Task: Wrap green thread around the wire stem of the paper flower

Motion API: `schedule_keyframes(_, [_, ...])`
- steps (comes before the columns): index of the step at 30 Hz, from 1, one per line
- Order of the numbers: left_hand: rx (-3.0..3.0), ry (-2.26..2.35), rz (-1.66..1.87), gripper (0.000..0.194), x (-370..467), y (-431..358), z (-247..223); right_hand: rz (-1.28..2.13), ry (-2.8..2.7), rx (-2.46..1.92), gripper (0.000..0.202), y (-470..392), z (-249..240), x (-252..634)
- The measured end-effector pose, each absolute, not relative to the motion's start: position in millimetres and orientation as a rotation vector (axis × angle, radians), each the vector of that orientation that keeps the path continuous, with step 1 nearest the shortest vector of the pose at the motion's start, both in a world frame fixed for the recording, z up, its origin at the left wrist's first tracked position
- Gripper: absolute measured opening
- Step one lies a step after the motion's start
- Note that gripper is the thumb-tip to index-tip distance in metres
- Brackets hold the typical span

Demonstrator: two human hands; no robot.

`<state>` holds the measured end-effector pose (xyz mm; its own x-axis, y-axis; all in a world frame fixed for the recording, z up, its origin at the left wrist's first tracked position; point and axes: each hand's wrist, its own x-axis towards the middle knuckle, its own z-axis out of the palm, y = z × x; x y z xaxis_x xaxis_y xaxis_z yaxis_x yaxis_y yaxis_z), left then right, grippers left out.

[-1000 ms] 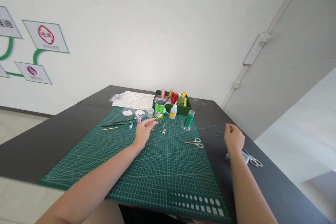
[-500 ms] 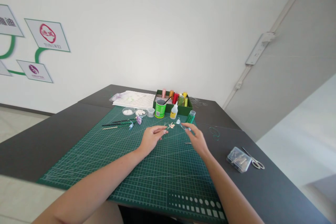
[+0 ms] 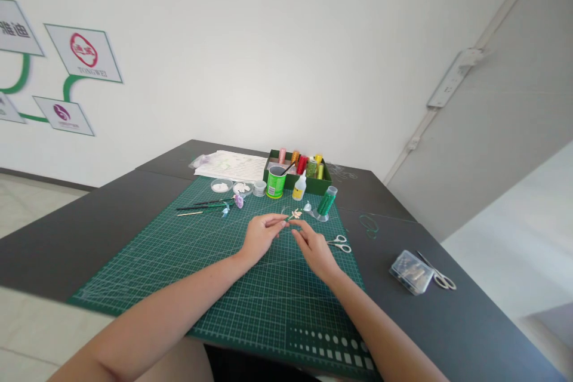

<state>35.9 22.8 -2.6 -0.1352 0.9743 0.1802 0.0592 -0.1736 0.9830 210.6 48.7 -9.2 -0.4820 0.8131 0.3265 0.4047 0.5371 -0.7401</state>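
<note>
My left hand (image 3: 263,234) pinches the thin green stem of a small pale-peach flower (image 3: 296,213) between thumb and fingertips, over the cutting mat (image 3: 215,250). My right hand (image 3: 313,245) is close beside it, index finger stretched toward the stem and thumb apart below; whether that finger touches the stem I cannot tell. Just past the fingers lies a pale blue flower (image 3: 307,207). Next to it stands a spool of green thread (image 3: 327,202). White-handled scissors (image 3: 341,243) lie right of my right hand, their blades partly hidden by it.
Behind are a glue bottle (image 3: 299,187), a green can (image 3: 276,184), a box of thread spools (image 3: 329,184) and dishes of white pieces (image 3: 220,187). Finished-looking purple (image 3: 239,200) and blue flowers (image 3: 225,210) lie left. A clear case (image 3: 412,273) and more scissors (image 3: 441,277) lie right.
My right hand has moved left, away from the pale blue flower and green spool, to beside the peach flower's stem. The spool and the nearer scissors are now more exposed. My left hand keeps its pinch.
</note>
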Motion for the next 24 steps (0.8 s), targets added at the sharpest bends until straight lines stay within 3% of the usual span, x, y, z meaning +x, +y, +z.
schedule_keyframes(6, [1.369, 1.437, 1.356, 0.024, 30, 24, -2, 0.47, -2.354, -0.974, 0.031, 42, -3, 214])
schedule_keyframes(15, [2.102, 1.635, 0.767, 0.015, 28, 13, 7, 0.776, -1.884, -0.88, 0.032, 39, 33, 234])
schedule_keyframes(24, [2.293, 1.393, 0.68, 0.014, 36, 4, 8, 0.805, -1.725, -0.958, 0.031, 71, 23, 248])
